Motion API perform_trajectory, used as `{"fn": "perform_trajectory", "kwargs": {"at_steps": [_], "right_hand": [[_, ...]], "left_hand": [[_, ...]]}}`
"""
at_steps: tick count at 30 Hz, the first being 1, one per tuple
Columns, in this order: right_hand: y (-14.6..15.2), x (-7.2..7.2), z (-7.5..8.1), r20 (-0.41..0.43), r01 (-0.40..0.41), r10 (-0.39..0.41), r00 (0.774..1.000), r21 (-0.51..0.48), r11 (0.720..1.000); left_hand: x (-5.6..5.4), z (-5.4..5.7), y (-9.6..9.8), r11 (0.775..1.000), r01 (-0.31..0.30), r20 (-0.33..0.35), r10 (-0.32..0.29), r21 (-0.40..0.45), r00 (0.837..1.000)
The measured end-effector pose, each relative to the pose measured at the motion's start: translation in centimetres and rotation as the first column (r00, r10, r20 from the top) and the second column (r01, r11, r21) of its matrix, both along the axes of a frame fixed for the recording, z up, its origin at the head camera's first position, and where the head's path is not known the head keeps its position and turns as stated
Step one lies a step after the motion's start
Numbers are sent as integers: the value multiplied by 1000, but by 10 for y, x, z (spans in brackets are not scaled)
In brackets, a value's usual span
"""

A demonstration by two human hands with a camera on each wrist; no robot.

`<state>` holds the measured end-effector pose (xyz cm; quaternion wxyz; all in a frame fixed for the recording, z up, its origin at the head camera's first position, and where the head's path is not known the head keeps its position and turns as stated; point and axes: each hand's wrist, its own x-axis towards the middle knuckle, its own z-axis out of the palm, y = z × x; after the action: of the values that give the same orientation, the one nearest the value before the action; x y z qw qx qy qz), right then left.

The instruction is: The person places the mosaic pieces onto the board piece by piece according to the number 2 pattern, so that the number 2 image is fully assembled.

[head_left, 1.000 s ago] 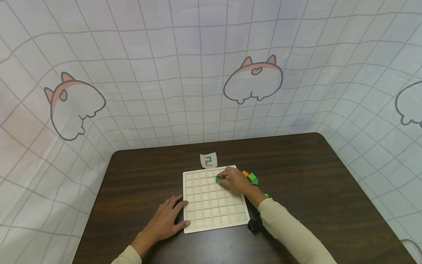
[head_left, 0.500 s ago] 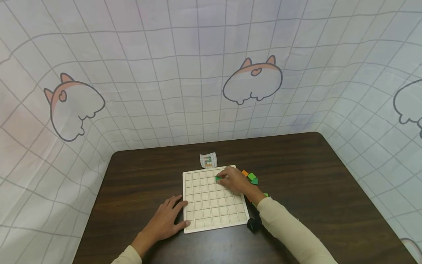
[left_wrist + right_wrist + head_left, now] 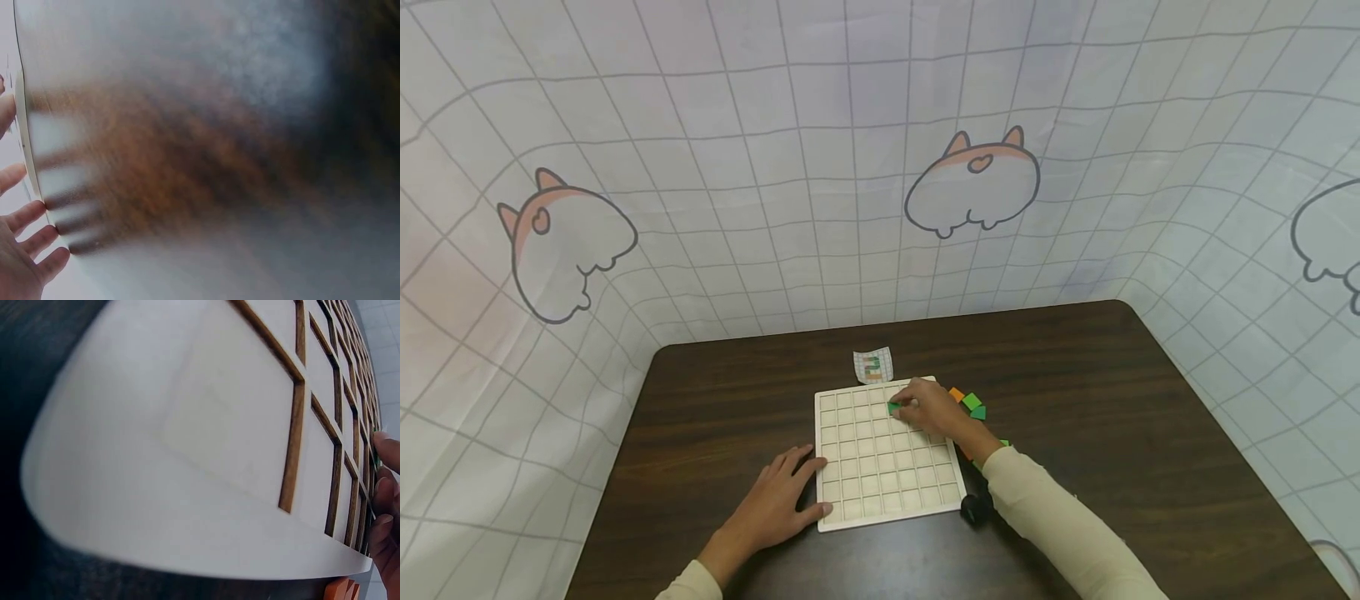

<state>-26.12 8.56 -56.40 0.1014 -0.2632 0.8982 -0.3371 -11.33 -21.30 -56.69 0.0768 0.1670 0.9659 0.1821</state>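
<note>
A pale square board (image 3: pixel 880 462) with a raised grid lies on the dark table. Near the board's far edge, my right hand (image 3: pixel 932 410) pinches a small green block (image 3: pixel 892 407) down at one of the cells. In the right wrist view, those fingertips (image 3: pixel 382 494) show at the far side of the grid, with only a sliver of green between them. My left hand (image 3: pixel 781 492) lies with spread fingers at the board's left edge, its thumb over the near left corner. The left wrist view shows the same fingers (image 3: pixel 40 240) along the edge.
Right of the board lie several loose blocks, among them an orange one (image 3: pixel 956 395) and a green one (image 3: pixel 973 402); the right forearm partly covers others. A small printed card (image 3: pixel 872 365) sits behind the board. A black object (image 3: pixel 974 510) stands by the near right corner.
</note>
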Motion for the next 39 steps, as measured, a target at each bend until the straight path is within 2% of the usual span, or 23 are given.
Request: {"fn": "perform_trajectory", "kwargs": {"at_steps": [27,39], "right_hand": [[-2,0,-3,8,23,-22,1000,-22,1000],[18,-2,3,-88,26,-35,996,-104,994]], "left_hand": [[1,-2,0,1000,0,-13,0,7,1000],[0,-3,-1,1000,0,8,0,22,1000]]}}
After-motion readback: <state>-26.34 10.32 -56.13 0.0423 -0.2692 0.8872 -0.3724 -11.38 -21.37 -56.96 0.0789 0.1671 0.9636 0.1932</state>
